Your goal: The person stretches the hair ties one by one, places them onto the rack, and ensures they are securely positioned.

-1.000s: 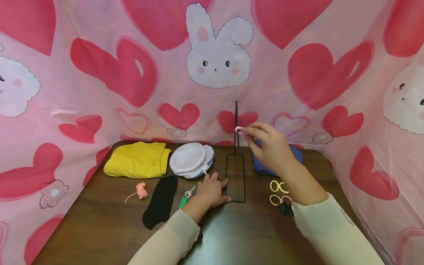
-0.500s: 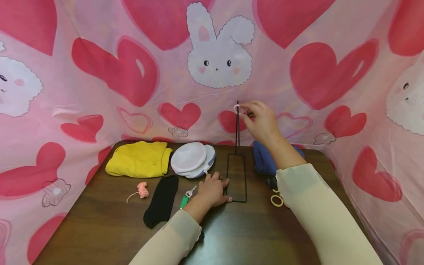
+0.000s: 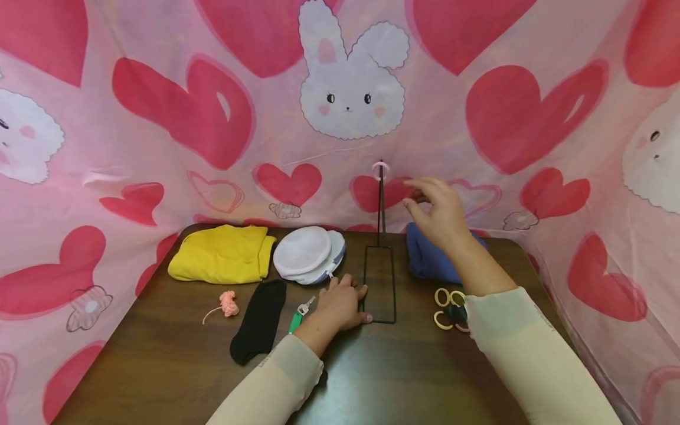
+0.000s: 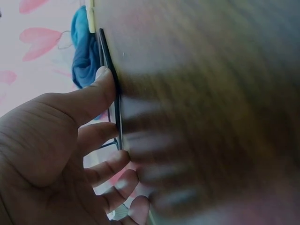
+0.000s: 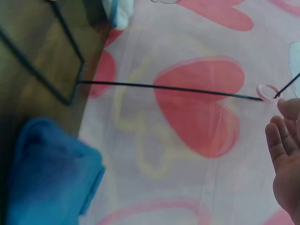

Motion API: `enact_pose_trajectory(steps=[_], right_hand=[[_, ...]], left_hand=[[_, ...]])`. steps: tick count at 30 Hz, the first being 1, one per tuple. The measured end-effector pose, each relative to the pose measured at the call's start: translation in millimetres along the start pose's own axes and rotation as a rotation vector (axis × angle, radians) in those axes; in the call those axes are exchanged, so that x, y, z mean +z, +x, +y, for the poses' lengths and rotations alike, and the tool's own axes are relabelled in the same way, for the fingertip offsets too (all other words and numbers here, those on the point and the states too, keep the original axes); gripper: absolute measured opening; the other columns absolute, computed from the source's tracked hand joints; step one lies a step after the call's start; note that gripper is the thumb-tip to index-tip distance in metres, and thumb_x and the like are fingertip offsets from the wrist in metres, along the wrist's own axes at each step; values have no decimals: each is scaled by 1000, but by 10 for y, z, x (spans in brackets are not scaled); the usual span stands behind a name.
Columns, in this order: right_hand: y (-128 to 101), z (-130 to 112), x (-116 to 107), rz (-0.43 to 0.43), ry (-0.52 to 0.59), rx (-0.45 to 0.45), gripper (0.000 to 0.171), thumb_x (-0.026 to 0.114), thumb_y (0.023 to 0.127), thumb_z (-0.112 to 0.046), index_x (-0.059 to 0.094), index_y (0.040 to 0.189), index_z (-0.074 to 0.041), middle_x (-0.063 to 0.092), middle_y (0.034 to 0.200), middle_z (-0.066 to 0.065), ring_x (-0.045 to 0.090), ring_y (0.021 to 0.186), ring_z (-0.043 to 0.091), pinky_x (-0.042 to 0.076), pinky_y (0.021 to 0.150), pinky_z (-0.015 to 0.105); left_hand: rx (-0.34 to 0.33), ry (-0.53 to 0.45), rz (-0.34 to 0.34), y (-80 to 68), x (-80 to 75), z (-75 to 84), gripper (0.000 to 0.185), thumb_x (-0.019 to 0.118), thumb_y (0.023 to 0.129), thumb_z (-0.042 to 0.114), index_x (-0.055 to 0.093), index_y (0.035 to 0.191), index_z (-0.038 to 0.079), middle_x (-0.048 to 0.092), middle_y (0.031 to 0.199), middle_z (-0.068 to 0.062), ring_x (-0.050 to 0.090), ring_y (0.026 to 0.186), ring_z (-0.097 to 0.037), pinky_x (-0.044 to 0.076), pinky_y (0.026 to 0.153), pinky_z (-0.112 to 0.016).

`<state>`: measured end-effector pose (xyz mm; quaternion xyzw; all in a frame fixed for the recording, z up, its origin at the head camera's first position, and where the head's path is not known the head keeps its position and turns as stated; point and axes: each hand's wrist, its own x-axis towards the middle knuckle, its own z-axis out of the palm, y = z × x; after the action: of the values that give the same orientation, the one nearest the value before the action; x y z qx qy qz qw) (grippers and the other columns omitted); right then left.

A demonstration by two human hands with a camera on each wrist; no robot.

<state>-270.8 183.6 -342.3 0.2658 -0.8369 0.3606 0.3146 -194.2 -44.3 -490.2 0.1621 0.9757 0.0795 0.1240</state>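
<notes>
A black wire stand [image 3: 395,283] has a flat rectangular base on the table and a tall upright with a slanting arm at the top. Around its tip hangs a small pink ring [image 3: 373,171], also visible in the right wrist view. My left hand [image 3: 340,304] rests on the left side of the base, thumb and fingers spread, touching the wire in the left wrist view. To the right of the upright, my right hand [image 3: 438,215] is raised and apart from the ring, thumb and fingers parted and holding nothing.
Yellow [image 3: 441,297] and dark rings lie at right, before a folded blue cloth [image 3: 430,260]. At left are a folded yellow cloth [image 3: 218,257], white round pouch [image 3: 303,251], black sock [image 3: 260,321], key with green tag [image 3: 295,323] and pink yarn piece [image 3: 229,304].
My right hand has carried the pink ring up to the stand's tip, let go of it there, and drawn back to the right and down. My left hand has stayed on the base.
</notes>
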Motion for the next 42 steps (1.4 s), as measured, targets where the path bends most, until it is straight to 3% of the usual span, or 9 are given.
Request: enact_pose_trajectory(steps=[5, 9, 12, 19, 25, 27, 33, 36, 42], right_hand=[[-393, 71, -204, -36, -56, -18, 32, 81, 87, 0, 75, 118, -3, 74, 104, 11, 72, 90, 25, 56, 86, 43], [-695, 140, -335, -65, -93, -21, 34, 84, 83, 0, 76, 116, -5, 75, 102, 6, 72, 89, 21, 52, 85, 22], [-899, 197, -415, -94, -117, -22, 37, 87, 80, -1, 76, 115, -7, 75, 102, 3, 71, 89, 19, 48, 79, 14], [-1390, 395, -560, -228, -179, 70, 38, 87, 81, -5, 76, 117, -10, 75, 109, 2, 71, 90, 21, 55, 77, 32], [-1808, 647, -663, -340, -202, 154, 40, 87, 81, -7, 76, 119, -7, 74, 114, 7, 70, 103, 28, 44, 90, 14], [-1905, 733, -697, -360, -217, 184, 42, 88, 79, -6, 75, 119, -6, 74, 114, 9, 69, 106, 32, 44, 93, 21], [-2054, 945, -798, -477, -256, 283, 48, 90, 77, -12, 73, 121, -2, 71, 116, 20, 63, 113, 46, 44, 95, 61], [-2086, 1009, -834, -539, -266, 309, 48, 89, 78, -13, 72, 120, 1, 71, 116, 22, 62, 113, 49, 43, 96, 64], [-2097, 1070, -857, -570, -293, 320, 42, 87, 81, -13, 74, 118, 3, 74, 111, 20, 66, 108, 46, 47, 93, 62]], left_hand=[[4, -3, -5, -4, -18, 6, 77, 76, 85, 63, 52, 154, 35, 46, 149, -3, 44, 130, -31, 45, 93, -52], [6, -7, -6, -13, -15, -1, 77, 75, 86, 63, 52, 154, 35, 46, 149, -3, 43, 130, -32, 45, 93, -52], [9, -3, 2, -18, -13, -14, 77, 75, 86, 64, 52, 154, 34, 46, 149, -3, 43, 129, -31, 46, 91, -52], [7, -6, 1, -33, -22, -11, 77, 75, 86, 62, 52, 154, 33, 46, 148, -3, 43, 130, -32, 45, 93, -53], [3, -4, -8, -56, -26, 10, 77, 75, 87, 61, 51, 155, 33, 46, 149, -3, 43, 131, -32, 45, 94, -54], [4, -1, -7, -62, -27, 14, 76, 75, 87, 61, 51, 155, 33, 46, 149, -3, 43, 131, -32, 45, 95, -54], [-2, -1, -1, -58, -22, 13, 76, 75, 87, 62, 52, 154, 33, 45, 150, -3, 42, 132, -32, 45, 95, -55], [-1, 9, -5, -49, -15, 15, 76, 74, 88, 62, 51, 155, 34, 45, 150, -3, 42, 132, -31, 45, 95, -55], [7, 20, -8, -37, -21, 22, 76, 73, 89, 62, 51, 155, 33, 45, 150, -4, 42, 132, -31, 45, 96, -55]])
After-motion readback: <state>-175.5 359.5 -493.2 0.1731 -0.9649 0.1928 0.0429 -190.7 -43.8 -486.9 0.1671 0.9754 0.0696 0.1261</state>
